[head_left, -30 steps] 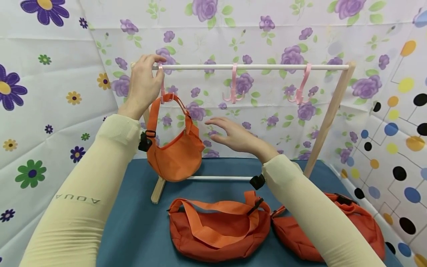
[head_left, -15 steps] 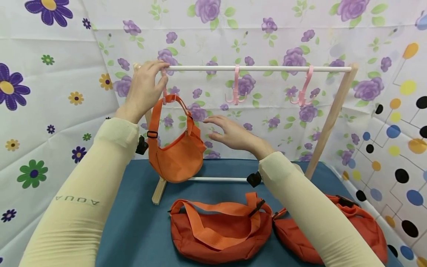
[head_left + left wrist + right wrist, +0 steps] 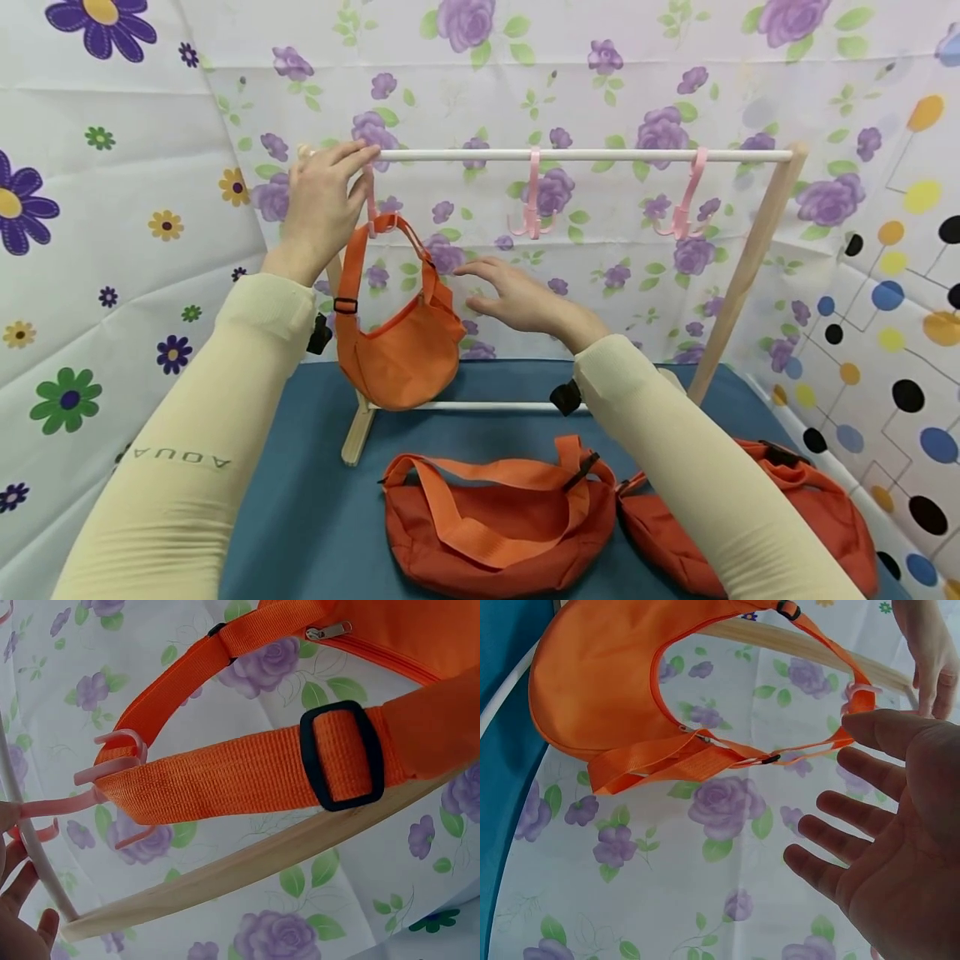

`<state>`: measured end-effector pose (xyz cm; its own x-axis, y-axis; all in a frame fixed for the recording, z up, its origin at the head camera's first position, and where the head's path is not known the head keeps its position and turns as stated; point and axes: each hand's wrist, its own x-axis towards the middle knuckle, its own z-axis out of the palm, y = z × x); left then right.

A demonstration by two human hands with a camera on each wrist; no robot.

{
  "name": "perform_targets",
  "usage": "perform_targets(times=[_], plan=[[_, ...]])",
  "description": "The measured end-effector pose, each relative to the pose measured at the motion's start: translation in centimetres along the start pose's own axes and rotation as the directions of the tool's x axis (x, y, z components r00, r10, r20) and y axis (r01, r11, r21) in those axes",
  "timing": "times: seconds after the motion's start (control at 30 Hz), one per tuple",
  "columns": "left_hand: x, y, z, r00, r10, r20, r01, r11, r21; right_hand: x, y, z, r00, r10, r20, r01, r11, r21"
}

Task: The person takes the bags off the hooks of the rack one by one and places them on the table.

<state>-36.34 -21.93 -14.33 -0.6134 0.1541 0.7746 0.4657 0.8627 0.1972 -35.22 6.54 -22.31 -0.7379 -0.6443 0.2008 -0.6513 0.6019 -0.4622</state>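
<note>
An orange shoulder bag (image 3: 405, 354) hangs by its strap from the leftmost pink hook (image 3: 371, 204) on the white rod (image 3: 585, 155). My left hand (image 3: 322, 196) is at the rod's left end, thumb and fingers around the hook's top. The left wrist view shows the strap (image 3: 217, 780) looped over the lower prongs, with fingertips (image 3: 22, 885) beside the rod. To the right of the bag, my right hand (image 3: 521, 298) hovers with fingers extended and apart, touching nothing. Its spread fingers (image 3: 855, 814) point toward the hanging bag in the right wrist view.
Two more pink hooks (image 3: 533, 200) hang along the rod. On the blue table (image 3: 292, 500) lie two red-orange bags (image 3: 498, 533), the right one (image 3: 810, 517) partly behind my right forearm. A wooden post (image 3: 750, 267) supports the rack's right side.
Little differs. The right hand has drifted slightly left and up, while the left hand stays at the hook; the bag keeps hanging. The whole view has shifted a little.
</note>
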Motion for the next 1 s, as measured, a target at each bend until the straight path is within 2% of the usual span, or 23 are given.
perform_targets(times=[0.23, 0.6, 0.73, 1.0], plan=[[0.2, 0.1, -0.2, 1.0, -0.022, -0.002, 0.022, 0.999, 0.026, 1.1, -0.3, -0.1, 1.0, 0.017, 0.015, -0.017, 1.0, -0.011], [0.2, 0.4, -0.2, 0.998, -0.065, -0.003, 0.065, 0.998, 0.014, 3.7, -1.4, 0.3, 1.0, 0.024, -0.001, -0.024, 0.998, -0.064], [0.0, 0.6, -0.2, 0.997, -0.083, -0.002, 0.083, 0.996, 0.023, 4.7, -1.7, 0.7, 1.0, 0.022, -0.021, -0.023, 0.999, -0.03], [0.2, 0.7, -0.1, 0.997, -0.07, 0.022, 0.069, 0.997, 0.045, 5.8, -1.6, 1.3, 0.997, 0.036, -0.064, -0.031, 0.997, 0.069]])
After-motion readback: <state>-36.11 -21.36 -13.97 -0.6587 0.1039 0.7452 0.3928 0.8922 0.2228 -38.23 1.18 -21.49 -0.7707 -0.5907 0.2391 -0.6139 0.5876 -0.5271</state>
